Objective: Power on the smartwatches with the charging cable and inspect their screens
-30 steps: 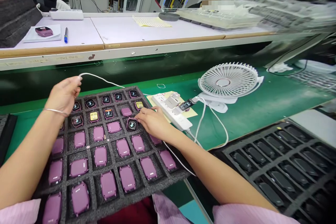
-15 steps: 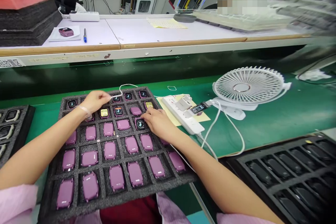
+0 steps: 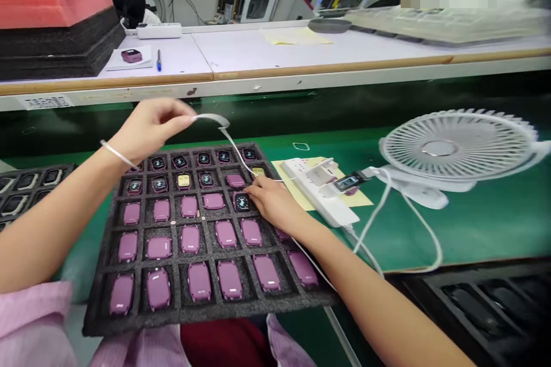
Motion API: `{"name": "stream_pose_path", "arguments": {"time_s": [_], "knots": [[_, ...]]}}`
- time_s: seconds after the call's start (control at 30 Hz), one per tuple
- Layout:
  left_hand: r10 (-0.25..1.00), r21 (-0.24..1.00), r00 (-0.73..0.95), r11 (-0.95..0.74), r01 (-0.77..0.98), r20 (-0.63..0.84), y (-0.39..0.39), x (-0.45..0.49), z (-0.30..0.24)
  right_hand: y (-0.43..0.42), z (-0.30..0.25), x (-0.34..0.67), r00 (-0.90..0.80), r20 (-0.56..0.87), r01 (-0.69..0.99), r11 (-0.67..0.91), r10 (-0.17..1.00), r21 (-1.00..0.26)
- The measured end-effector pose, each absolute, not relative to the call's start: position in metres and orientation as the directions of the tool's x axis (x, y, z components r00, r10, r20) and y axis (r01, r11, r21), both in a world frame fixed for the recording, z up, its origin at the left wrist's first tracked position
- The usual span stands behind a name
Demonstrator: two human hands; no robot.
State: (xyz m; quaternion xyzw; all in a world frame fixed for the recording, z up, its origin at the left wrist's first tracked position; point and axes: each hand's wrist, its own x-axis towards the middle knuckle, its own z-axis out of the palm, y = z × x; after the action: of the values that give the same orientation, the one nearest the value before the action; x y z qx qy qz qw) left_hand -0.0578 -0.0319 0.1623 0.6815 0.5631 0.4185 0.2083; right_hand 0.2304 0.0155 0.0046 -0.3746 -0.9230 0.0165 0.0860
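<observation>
My left hand (image 3: 157,123) is raised above the back left of a dark foam tray (image 3: 172,314), thumb and fingers pinching the end of a white cable (image 3: 236,149). From there the cable arcs down toward my right hand (image 3: 275,200). Those fingers close on the right edge of a purple smartwatch (image 3: 241,202) with a lit face, in its compartment; the fingertips are partly hidden. Several watches with lit screens fill the back rows. Most purple watch bodies (image 3: 200,282) nearer me lie back side up.
Right of the tray, a white power strip (image 3: 312,192) with plugs lies on yellow paper. A white fan (image 3: 460,146) stands beyond it. More trays flank the bench: one with pale watches (image 3: 30,180), another with dark pieces (image 3: 473,309). Stacked foam (image 3: 55,34) sits on the shelf.
My left hand has lifted up off the back row of watches, drawing the white cable up with it. My right hand stays at the same watch. The view has shifted slightly left.
</observation>
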Motion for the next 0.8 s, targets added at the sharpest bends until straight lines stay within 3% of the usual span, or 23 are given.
{"name": "stream_pose_path", "arguments": {"time_s": [0.13,0.2,0.37,0.57,0.63,0.73,0.8], "knots": [[0.969,0.676,-0.180,0.019,0.737,0.169,-0.077,-0.133,0.110,0.019,-0.006,0.233,-0.722,0.203,0.658,0.747,0.661,-0.094],[0.993,0.654,-0.108,0.048,0.755,0.052,-0.107,-0.148,0.087,0.020,-0.009,0.234,-0.727,0.216,0.651,0.754,0.652,-0.087],[0.997,0.496,0.079,-0.066,0.866,-0.005,-0.156,-0.144,0.054,0.021,-0.007,0.237,-0.742,0.230,0.634,0.771,0.630,-0.063],[0.977,0.016,0.214,-0.214,0.977,0.009,-0.160,-0.134,0.058,0.017,0.008,0.234,-0.736,0.183,0.653,0.755,0.652,-0.062],[0.970,-0.076,0.245,-0.245,0.967,-0.005,-0.155,-0.130,0.064,0.016,0.011,0.232,-0.724,0.176,0.672,0.740,0.667,-0.040],[0.968,-0.062,0.251,-0.251,0.966,-0.021,-0.145,-0.132,0.069,0.014,0.013,0.229,-0.713,0.168,0.688,0.725,0.681,-0.019],[0.978,0.068,0.207,-0.205,0.976,-0.023,-0.137,-0.141,0.071,0.013,0.013,0.228,-0.710,0.170,0.692,0.722,0.684,-0.014]]}}
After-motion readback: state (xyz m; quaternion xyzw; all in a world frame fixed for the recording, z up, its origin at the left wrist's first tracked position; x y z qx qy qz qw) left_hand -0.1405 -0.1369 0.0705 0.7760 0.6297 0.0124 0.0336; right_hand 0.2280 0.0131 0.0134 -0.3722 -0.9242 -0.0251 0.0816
